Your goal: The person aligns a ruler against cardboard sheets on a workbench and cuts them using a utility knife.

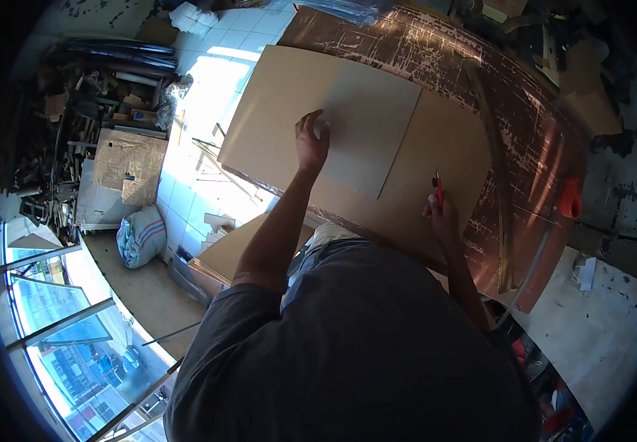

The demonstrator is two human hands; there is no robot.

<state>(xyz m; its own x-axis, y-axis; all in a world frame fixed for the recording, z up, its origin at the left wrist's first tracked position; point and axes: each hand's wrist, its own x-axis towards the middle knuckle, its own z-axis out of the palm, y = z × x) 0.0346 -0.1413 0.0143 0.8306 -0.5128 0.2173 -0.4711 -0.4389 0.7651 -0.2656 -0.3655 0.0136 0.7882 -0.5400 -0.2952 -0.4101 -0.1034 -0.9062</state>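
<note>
A large tan sheet (274, 81), greyish and smooth toward its right side, lies on top of another brown sheet (447, 140) on the worktable. My left hand (311, 140) is over the upper sheet, fingers apart and slightly curled, with nothing visible in it. Whether its fingertips touch the surface is hard to tell. My right hand (442, 214) is closed around a slim red tool with a pale, narrow tip (438, 188); its exact kind is too small to make out. That hand is above the lower sheet, right of the upper sheet's edge.
A long wooden strip (494, 162) crosses the scratched brown worktable (532, 136). An orange-red object (570, 197) sits at the table's right edge. Cardboard sheets (222, 250) stand by my left side. Stacked scrap (82, 125) and a striped sack (141, 236) are farther left.
</note>
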